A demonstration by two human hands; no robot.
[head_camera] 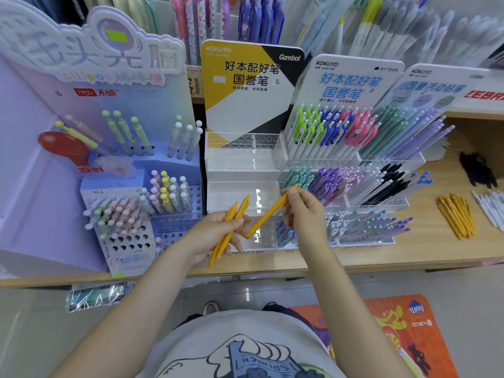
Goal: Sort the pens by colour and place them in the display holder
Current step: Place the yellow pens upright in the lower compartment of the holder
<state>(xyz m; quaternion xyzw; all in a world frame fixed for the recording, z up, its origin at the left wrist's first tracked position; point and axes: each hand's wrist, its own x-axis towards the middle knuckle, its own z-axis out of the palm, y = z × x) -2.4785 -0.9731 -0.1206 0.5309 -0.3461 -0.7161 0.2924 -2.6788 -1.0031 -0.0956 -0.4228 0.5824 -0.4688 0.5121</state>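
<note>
Wooden shelf point(381, 257) carries the clear holder point(242, 170) at 12 o'clock. Left hand point(215, 233) grips two yellow pens point(231, 227); right hand point(302, 211) pinches a third pen point(268, 214). More yellow pens point(456, 215) lie at 3 o'clock.

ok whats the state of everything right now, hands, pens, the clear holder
left hand: grips two yellow pens
right hand: pinches a single yellow pen, tilted
clear display holder: top tier holes unfilled
loose yellow pens: piled flat on the shelf
white pens: lying beside them
</note>
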